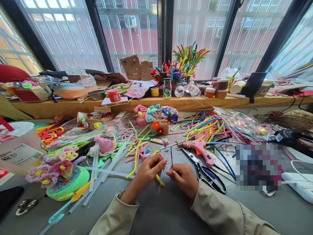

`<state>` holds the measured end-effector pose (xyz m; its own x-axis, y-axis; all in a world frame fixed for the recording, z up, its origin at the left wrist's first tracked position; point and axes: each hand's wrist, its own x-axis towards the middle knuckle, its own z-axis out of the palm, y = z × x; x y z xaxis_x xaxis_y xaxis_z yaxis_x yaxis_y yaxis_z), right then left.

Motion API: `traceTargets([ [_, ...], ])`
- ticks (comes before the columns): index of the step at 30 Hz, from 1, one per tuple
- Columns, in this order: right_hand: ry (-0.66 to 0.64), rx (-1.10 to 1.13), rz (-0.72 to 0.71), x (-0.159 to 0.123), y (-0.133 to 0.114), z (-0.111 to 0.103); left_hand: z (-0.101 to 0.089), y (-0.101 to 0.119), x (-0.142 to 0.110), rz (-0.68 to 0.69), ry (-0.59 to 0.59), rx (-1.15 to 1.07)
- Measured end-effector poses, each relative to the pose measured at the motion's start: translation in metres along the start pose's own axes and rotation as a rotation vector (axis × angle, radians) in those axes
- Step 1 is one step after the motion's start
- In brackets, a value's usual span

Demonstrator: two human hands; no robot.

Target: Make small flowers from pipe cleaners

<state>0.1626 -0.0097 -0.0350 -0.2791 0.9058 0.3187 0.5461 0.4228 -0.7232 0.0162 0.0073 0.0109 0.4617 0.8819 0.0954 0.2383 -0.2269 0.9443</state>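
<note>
Left fingers: pinched together on thin stem of small purple flower; bloom upright just above fingertips, in front of twine-wrapped box. Right fingers: closed on thin dark rod, near-vertical, just beside flower, apart from it.

Containers. Beyond both hands on grey counter: twine-wrapped box, filled with blue, pink, yellow and purple fuzzy flowers. Behind and to left: second wrapped box, partly hidden. Far left: clear labelled cup with red straw; contents uncertain. On window ledge: glass bottle, backed by dense bunch of coloured fuzzy stems; red tub, metal bowl, yellow tub, stacked brown-filled jars to right.

Around. Left of left hand: translucent glue sticks lying crosswise, and green yarn base topped with purple and pink flowers. Under and between hands: short yellow fuzzy stem. Close to right hand, blocking that side: black-handled scissors, blades parted, and pink glue gun just behind. Further back: loose heap of fuzzy stems, plastic bag beside it. Far right: pixelated patch, contents unreadable; white power strip just beyond.
</note>
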Motion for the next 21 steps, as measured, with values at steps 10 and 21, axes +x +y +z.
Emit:
traceTargets([
  [10,-0.099,-0.033,-0.018,-0.0021,-0.0035,0.0,-0.0003,-0.0013,0.001,0.019,-0.041,0.041],
  [21,-0.038,-0.113,-0.046,0.0005,-0.002,-0.0013,0.0006,0.0024,0.001,-0.009,-0.042,0.019],
])
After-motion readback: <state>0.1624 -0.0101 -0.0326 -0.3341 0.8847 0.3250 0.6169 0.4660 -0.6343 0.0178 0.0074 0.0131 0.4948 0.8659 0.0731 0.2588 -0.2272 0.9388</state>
